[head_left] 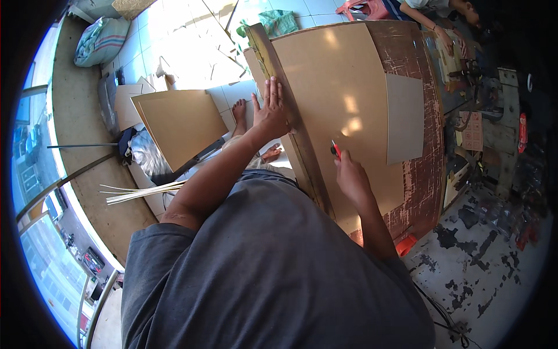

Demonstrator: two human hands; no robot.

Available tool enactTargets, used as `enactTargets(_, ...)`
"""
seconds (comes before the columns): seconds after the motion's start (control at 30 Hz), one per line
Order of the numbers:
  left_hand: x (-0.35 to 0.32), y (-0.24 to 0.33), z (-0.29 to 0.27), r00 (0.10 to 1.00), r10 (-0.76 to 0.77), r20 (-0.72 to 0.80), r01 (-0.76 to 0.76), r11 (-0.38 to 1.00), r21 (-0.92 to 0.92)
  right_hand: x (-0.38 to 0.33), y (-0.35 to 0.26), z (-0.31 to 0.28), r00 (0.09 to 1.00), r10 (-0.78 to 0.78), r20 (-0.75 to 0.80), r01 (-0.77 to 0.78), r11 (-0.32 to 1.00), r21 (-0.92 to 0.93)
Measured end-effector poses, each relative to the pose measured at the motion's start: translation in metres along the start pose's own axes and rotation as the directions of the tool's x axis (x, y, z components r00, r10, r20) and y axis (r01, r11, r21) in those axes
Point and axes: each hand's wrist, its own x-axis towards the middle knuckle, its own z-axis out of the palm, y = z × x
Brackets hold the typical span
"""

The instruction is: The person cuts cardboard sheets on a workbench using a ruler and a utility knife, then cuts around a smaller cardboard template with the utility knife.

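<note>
A large tan sheet of board (334, 75) lies on a worn brown table (421, 186). Along its left edge runs a long dark straightedge bar (302, 134). My left hand (271, 110) presses flat on this bar, fingers stretched out. To the right of the bar, my right hand (351, 174) is closed round a red utility knife (336, 150), its tip pointing away from me over the sheet. Whether the tip touches the sheet I cannot tell. A smaller grey piece of board (405, 119) overlaps the sheet's right side.
Tan panels (177, 125) lean at the left near thin pale strips (145, 192). A stuffed sack (102, 41) and offcuts lie on the tiled floor. A red object (406, 245) sits at the table's near right edge. At the far right, another person's hand (444, 42) is over a cluttered bench.
</note>
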Motion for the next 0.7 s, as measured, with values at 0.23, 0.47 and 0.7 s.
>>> enactTargets(0.23,0.002,0.004,0.000,1.000,0.010,0.001,-0.010,1.000,0.006,0.178,-0.116,-0.042,0.951,-0.199,-0.235,0.207,0.978,0.008)
enactTargets(0.47,0.002,0.005,-0.003,1.000,-0.010,0.030,0.009,1.000,0.019,0.247,-0.163,-0.042,0.949,-0.209,-0.238,0.207,0.978,-0.034)
enactTargets(0.7,0.002,0.002,-0.003,0.999,-0.019,0.042,0.019,1.000,-0.002,0.248,-0.176,-0.044,0.962,-0.213,-0.168,0.206,0.977,-0.057)
